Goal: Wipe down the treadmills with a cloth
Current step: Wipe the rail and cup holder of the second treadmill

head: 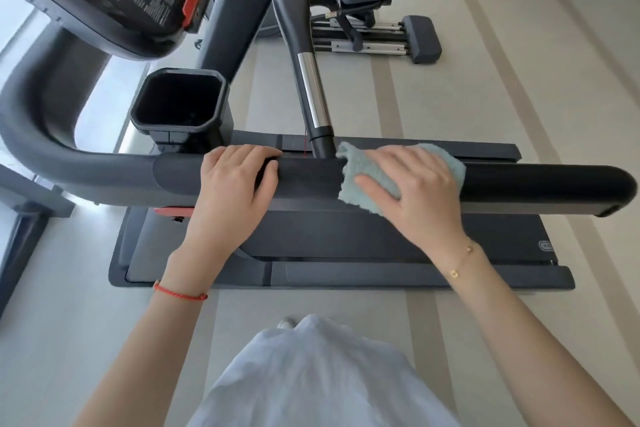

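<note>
Over pale flooring (450, 97), right-hand fingers (377, 180) press flat on cloth (356, 166); left hand (235, 180) grips handrail (536, 184).

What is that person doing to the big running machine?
The person is cleaning a treadmill. Their right hand presses a light blue cloth onto the dark handrail. Their left hand rests on the same rail, fingers curled over its top. The cup holder sits just behind.
</note>
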`<state>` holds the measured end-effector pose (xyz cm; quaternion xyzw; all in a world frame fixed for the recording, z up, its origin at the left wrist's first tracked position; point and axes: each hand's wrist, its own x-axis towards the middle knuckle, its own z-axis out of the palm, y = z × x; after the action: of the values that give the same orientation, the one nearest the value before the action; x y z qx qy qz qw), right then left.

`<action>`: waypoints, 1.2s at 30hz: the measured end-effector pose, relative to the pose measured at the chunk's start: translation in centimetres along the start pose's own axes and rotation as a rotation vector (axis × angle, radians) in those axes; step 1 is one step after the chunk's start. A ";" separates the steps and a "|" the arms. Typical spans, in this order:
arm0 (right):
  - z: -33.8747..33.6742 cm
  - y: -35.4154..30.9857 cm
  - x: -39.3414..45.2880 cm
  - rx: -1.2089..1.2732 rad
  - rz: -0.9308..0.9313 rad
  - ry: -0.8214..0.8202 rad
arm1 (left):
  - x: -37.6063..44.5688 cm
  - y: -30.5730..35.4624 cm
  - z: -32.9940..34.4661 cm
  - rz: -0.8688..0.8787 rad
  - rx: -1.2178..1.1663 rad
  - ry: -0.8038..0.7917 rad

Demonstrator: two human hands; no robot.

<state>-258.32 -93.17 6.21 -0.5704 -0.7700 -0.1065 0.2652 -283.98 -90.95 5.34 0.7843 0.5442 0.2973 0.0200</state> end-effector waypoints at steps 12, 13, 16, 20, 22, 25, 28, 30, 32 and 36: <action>0.3 -0.7 0.1 0.018 -0.052 -0.080 | 0.0 0.0 0.0 -0.006 -0.002 -0.002; 0.0 0.1 0.4 -0.006 0.016 -0.048 | 0.0 0.0 -0.1 -0.009 -0.003 -0.003; 1.1 -1.7 2.2 -0.119 0.086 0.038 | 0.0 0.0 -0.1 -0.015 -0.016 -0.011; 2.9 -5.7 2.3 -0.004 -0.066 0.010 | 0.0 0.0 -0.1 -0.009 -0.015 -0.026; 2.2 -4.3 1.4 0.041 -0.135 0.002 | 0.0 0.0 -0.2 -0.007 -0.010 -0.021; 0.3 -0.3 -0.5 -0.025 -0.050 0.052 | 0.0 -0.1 -0.1 -0.001 -0.008 -0.016; -0.2 1.4 0.4 -0.139 0.195 0.114 | 0.0 0.1 -0.2 -0.019 -0.007 -0.019; 0.7 -0.1 1.8 -0.211 0.261 0.116 | 0.1 0.6 -0.2 -0.038 0.013 -0.034; 1.9 -2.5 2.3 -0.185 0.185 0.125 | 0.2 1.7 0.0 -0.048 0.032 -0.048; 2.0 -2.7 0.3 0.004 -0.032 0.109 | 0.4 3.8 0.8 -0.027 0.025 -0.050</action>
<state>-261.46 -92.85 5.10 -0.5508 -0.7638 -0.1400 0.3061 -280.34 -91.95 6.18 0.7842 0.5579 0.2704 0.0280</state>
